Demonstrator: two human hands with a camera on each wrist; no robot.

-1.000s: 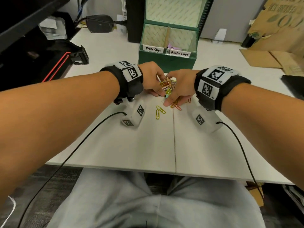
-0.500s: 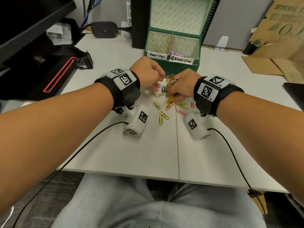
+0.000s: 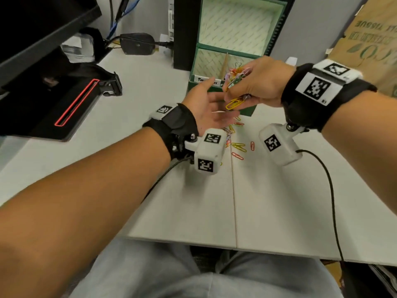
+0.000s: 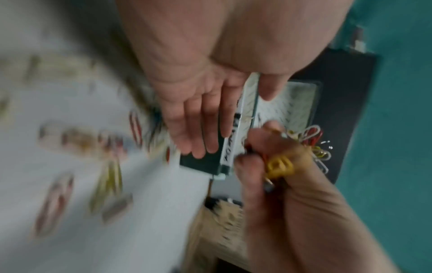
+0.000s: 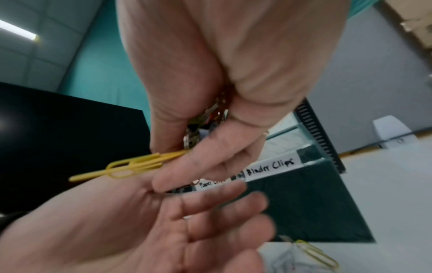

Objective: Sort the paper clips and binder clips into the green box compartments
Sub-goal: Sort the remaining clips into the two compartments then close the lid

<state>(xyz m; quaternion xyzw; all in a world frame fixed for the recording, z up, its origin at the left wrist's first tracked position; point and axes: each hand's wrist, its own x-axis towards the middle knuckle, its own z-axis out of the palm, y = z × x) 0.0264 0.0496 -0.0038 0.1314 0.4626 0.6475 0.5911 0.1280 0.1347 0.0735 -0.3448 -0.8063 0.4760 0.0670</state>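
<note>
My right hand (image 3: pixel 247 87) is raised in front of the green box (image 3: pixel 249 109) and grips a bunch of coloured paper clips (image 3: pixel 236 77). Yellow clips (image 5: pixel 131 166) stick out under its thumb. My left hand (image 3: pixel 211 106) lies open, palm up, just below and left of it, holding nothing. Several loose paper clips (image 3: pixel 238 146) lie on the white table (image 3: pixel 279 201) under both hands. The box front carries the labels "Paper Clips" and "Binder Clips" (image 5: pixel 271 167). In the left wrist view the straight left fingers (image 4: pixel 198 133) reach toward the box; the picture is blurred.
A black tray with a red outline (image 3: pixel 64 108) lies at the left. A power brick (image 3: pixel 137 44) and cables sit behind it. Brown cardboard (image 3: pixel 376 35) leans at the back right. Black cables (image 3: pixel 330 190) trail from both wrist cameras to the table's near edge.
My right hand has lifted off the table with a bunch of clips, toward the box. My left hand has turned palm up and opened beneath it. More loose clips now show on the table.
</note>
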